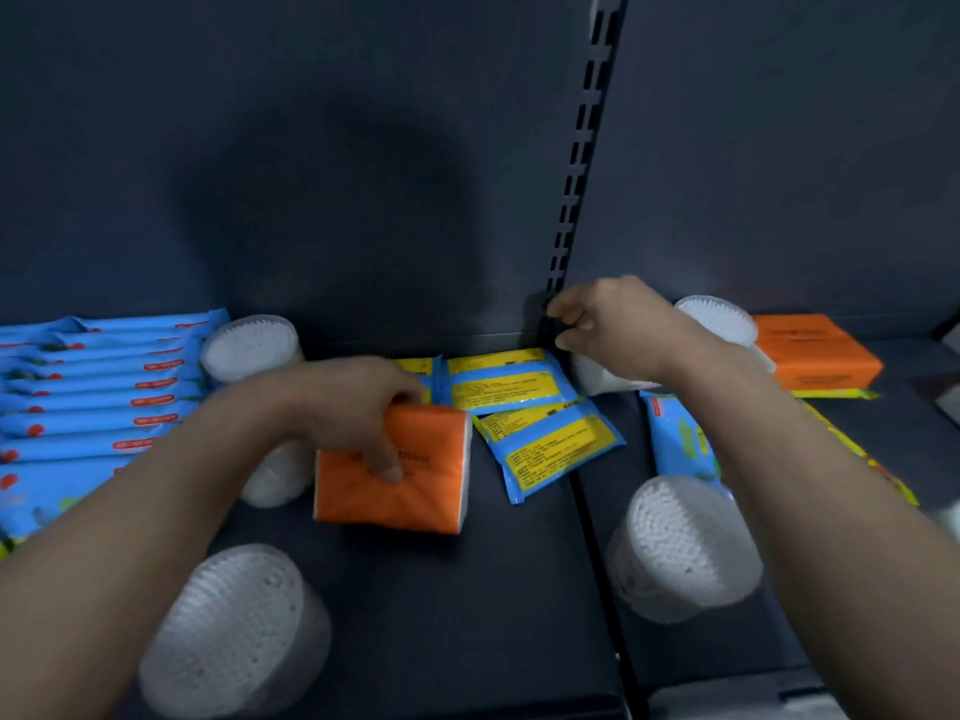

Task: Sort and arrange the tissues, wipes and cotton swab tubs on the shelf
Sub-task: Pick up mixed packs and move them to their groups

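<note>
My left hand (353, 407) grips an orange tissue pack (405, 485) from above at the middle of the dark shelf (467, 589). Near the back wall, my right hand (608, 319) hovers with curled fingers over a white cotton swab tub (597, 376); whether it holds the tub is hidden. Two blue and yellow wipes packs (519, 387) (550, 449) lie flat between the hands. Cotton swab tubs stand at back left (249, 348), front left (234, 631), front right (680, 548) and back right (722, 317). A second orange tissue pack (815, 350) lies at the far right.
A row of blue wipes packs (98, 392) fills the left side of the shelf. More blue and yellow packs (680, 439) lie under my right forearm. A slotted upright (576, 163) runs up the dark back wall. Another swab tub (275, 475) sits behind my left wrist.
</note>
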### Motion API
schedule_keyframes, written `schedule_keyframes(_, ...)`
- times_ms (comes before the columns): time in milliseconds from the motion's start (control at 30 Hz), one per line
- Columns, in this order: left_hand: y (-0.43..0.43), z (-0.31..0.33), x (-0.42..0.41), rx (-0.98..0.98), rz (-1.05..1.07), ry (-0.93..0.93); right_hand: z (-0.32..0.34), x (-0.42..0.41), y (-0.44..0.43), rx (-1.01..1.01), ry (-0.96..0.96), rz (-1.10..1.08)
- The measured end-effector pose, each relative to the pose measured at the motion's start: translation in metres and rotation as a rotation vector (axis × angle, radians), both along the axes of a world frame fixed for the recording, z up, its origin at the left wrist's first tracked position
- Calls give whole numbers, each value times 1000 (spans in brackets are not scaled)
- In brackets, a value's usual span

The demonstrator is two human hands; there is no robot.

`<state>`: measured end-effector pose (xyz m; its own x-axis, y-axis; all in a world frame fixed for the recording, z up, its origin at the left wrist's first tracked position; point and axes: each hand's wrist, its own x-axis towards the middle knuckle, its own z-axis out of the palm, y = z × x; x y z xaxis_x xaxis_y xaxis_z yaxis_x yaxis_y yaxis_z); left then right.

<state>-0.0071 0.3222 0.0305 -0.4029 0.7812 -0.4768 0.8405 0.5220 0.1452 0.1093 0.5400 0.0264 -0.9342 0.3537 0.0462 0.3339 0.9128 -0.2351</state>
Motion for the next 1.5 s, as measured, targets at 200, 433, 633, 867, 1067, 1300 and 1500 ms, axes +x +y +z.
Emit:
schedule_keyframes(200, 17, 43, 42, 608, 180, -11, 19, 39, 30, 62, 83, -29)
schedule_keyframes(433, 66, 70, 94, 734, 71, -85, 40, 129, 74, 136, 78, -252)
schedule_keyframes(633, 114, 76, 124, 691, -60, -115, 38, 193, 115, 138, -28, -413)
schedule_keyframes(867, 163, 68, 150, 642, -7, -96, 16, 186, 180, 63, -166, -285)
schedule_keyframes(1067, 192, 55, 169, 653, 217, -58, -9, 150, 225, -86, -312, -48)
schedule_keyframes(1300, 190, 44, 191, 653, 419, 15, -19, 136, 234, -24, -407, -19)
schedule_keyframes(1500, 183, 44, 209, 692, 456, 7, -17, 145, 224, -93, -328, -5)
